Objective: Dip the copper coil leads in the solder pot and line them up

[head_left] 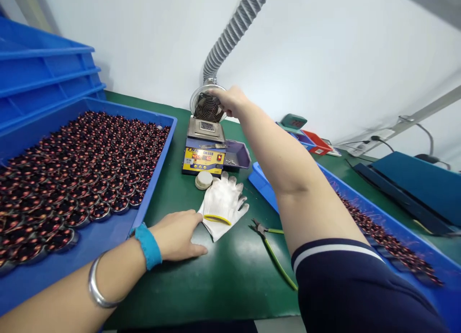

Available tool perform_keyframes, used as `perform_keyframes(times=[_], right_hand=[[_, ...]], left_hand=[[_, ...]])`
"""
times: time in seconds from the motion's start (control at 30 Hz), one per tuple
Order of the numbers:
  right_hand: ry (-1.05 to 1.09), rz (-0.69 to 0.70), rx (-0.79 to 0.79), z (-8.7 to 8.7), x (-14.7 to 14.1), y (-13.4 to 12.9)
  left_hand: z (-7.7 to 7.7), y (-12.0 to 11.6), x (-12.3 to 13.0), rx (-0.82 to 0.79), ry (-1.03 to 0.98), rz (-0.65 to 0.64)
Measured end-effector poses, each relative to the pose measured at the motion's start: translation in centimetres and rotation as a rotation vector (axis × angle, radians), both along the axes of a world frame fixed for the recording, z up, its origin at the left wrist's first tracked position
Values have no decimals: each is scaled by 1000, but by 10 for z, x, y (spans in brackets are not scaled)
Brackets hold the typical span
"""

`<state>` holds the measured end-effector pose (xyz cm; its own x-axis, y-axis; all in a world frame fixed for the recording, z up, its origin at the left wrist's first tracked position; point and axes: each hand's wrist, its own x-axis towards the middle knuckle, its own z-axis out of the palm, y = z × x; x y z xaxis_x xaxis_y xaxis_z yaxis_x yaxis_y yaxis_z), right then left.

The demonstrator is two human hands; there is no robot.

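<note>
My right hand (231,101) reaches to the back, its fingers curled at the upper right edge of the exhaust fan (208,107) with a round spiral guard. Below that fan stands a solder pot (202,160) with a yellow front panel and red digits. My left hand (178,235) rests on the green table, thumb apart from the fingers. Its fingertips are at the cuff edge of the white work gloves (222,203), which lie flat with a yellow hem. A small round whitish tin (203,180) sits between gloves and pot. Green-handled cutting pliers (270,246) lie to the right.
At left, a blue tray (154,179) holds many round parts with copper windings (90,165); blue trays (46,69) are stacked behind. Another blue tray (264,184) extends under my right arm. A purple bin (237,153) adjoins the pot. A grey hose (234,33) rises from the fan.
</note>
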<state>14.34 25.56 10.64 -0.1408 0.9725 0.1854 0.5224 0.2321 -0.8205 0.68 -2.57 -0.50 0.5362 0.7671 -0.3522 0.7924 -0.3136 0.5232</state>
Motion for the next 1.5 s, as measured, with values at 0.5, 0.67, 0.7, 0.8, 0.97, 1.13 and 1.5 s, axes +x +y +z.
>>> perform_keyframes(times=[0.5,0.67,0.7,0.8,0.97,1.13,1.5], right_hand=[[443,496,-217,-58,109,-215],[499,466,-255,-64,129,-252],[503,464,-256,-64,133,-257],[503,446,-248,-63,146,-268],[526,406,-225,-60,163,-279],[534,359,-205,-61,174,-287],[495,298,-236,-65,164,-263]], left_hand=[[-2,1,-1,-35,-25,1],[-6,0,-2,-50,-57,25],[-7,0,-2,-54,-61,28],[-8,0,-3,-68,-77,36],[-11,1,-5,-89,-103,32],[-16,2,-6,-93,-102,23],[-7,-4,0,-21,-61,32]])
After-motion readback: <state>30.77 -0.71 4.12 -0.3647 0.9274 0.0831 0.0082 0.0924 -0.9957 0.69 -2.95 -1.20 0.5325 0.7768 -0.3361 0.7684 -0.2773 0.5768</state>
